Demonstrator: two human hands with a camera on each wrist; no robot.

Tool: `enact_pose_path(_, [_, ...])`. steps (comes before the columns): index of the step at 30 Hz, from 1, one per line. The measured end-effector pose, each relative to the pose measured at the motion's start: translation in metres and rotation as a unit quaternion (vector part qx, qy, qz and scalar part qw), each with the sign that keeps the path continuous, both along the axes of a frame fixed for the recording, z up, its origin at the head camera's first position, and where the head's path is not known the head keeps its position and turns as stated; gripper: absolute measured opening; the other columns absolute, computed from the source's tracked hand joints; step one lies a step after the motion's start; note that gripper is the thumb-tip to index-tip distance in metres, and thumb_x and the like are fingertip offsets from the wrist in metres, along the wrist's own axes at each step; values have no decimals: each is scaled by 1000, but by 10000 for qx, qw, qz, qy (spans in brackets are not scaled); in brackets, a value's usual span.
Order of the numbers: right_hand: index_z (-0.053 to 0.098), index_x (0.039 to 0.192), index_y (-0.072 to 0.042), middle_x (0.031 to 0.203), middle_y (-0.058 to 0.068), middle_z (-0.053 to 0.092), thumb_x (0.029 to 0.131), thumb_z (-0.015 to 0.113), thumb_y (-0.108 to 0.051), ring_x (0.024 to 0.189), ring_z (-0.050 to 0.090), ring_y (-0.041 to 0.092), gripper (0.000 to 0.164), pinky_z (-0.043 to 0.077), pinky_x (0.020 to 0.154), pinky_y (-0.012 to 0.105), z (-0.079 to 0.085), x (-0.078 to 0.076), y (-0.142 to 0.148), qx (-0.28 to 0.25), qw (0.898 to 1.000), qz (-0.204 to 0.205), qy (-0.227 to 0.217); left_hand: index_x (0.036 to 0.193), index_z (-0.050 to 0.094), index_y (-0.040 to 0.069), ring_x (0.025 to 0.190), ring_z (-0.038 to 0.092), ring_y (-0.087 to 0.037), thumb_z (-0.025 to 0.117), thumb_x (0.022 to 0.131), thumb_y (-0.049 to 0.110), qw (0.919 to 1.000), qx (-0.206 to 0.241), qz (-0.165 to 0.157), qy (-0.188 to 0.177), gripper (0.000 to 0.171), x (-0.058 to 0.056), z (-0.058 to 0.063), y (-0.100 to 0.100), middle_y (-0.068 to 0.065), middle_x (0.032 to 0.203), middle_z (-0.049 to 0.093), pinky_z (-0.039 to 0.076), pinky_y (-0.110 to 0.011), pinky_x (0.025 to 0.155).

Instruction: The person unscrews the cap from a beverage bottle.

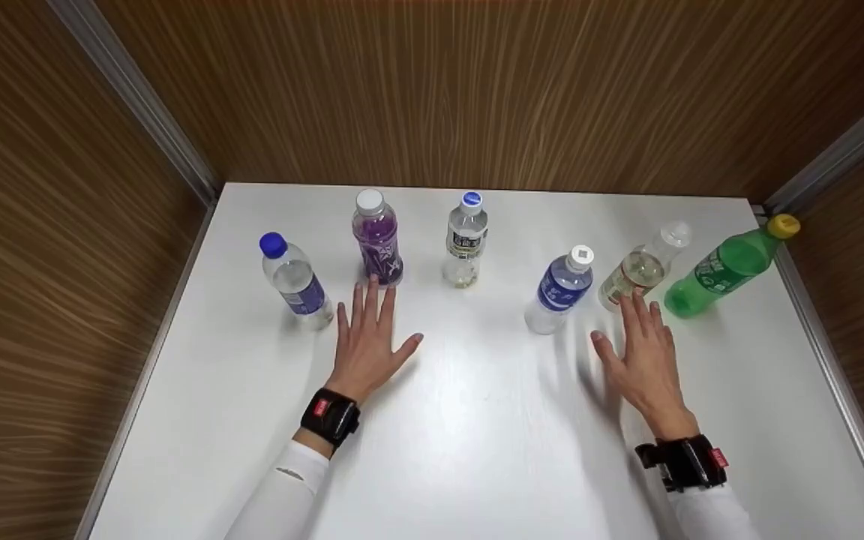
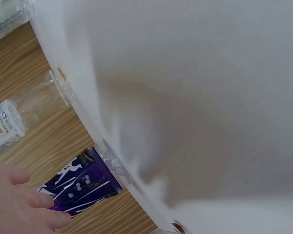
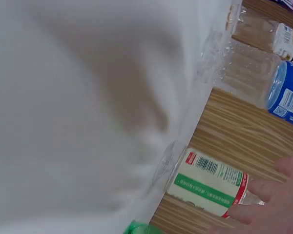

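My left hand [image 1: 364,356] is spread flat-fingered over the table, in front of a purple drink bottle [image 1: 377,238] with a white cap. Its fingertips overlap the bottle's base in the head view; whether they touch it I cannot tell. To its left stands a clear bottle with a blue cap [image 1: 274,244]. My right hand [image 1: 646,367], fingers extended and thumb apart, reaches toward a clear bottle with a pale label [image 1: 636,271]. In the right wrist view that label [image 3: 205,183] shows a green band, close to the fingertips; contact is unclear. Neither hand grips anything.
A clear bottle with a blue-and-white cap [image 1: 466,240] stands mid-table. Right of it are a blue-labelled bottle [image 1: 561,286] and, farthest right, a green bottle [image 1: 728,266] with a yellow cap. Wood-grain panels [image 1: 439,97] enclose the white table [image 1: 447,435] at the back and sides.
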State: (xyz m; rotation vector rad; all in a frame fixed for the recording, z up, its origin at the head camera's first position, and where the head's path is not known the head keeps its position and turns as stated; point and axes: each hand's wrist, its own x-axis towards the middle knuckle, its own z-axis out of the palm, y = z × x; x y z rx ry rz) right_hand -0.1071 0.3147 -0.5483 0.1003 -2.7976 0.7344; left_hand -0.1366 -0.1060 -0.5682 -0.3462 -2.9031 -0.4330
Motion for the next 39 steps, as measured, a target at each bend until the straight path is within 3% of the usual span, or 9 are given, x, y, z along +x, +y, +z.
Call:
enact_pose_path(5, [25,160,1,162,29,29,95,67,-30,147,24,54,82,22,118,66,-1,-3,-11,-620,9976,125,266,162,26,9,155,16,-42,56,93,67,10000,-26,22,-69,95,-1,1,0,-19,170,14,16,-69,119])
enact_pose_path(10, [19,161,0,164,27,26,95,69,-32,148,28,48,88,25,120,61,2,-9,-21,-1220,9923,163,127,162,26,9,155,16,-42,56,93,68,10000,-31,15,-80,95,0,1,0,-19,169,14,16,-70,119])
enact_pose_path(18, [15,163,-3,166,23,22,93,72,-39,151,27,43,96,24,122,57,8,-23,-39,-1557,9878,24,-96,162,26,10,155,16,-42,57,93,67,10000,17,39,-73,95,0,0,-3,-18,170,14,16,-70,119])
enact_pose_path(23, [12,164,-7,168,17,22,90,77,-38,154,21,35,103,19,124,53,11,-34,-52,-2157,9763,-130,-153,162,25,10,156,11,-40,56,93,67,9999,67,50,-130,94,1,0,-3,-18,170,12,16,-70,119])
enact_pose_path(29, [9,164,-7,167,18,24,86,82,-30,153,26,34,109,27,122,54,14,-46,-63,-2911,9565,-107,-154,163,24,10,157,9,-39,54,93,69,9998,101,53,-175,96,2,0,-3,-17,171,10,15,-69,119])
enact_pose_path(39, [11,164,-11,165,19,27,84,84,-32,149,34,32,110,30,122,45,21,-54,-73,-3097,9506,-195,-25,162,26,9,155,15,-42,56,93,68,9998,199,1,-84,96,2,0,-4,-19,170,13,17,-71,118])
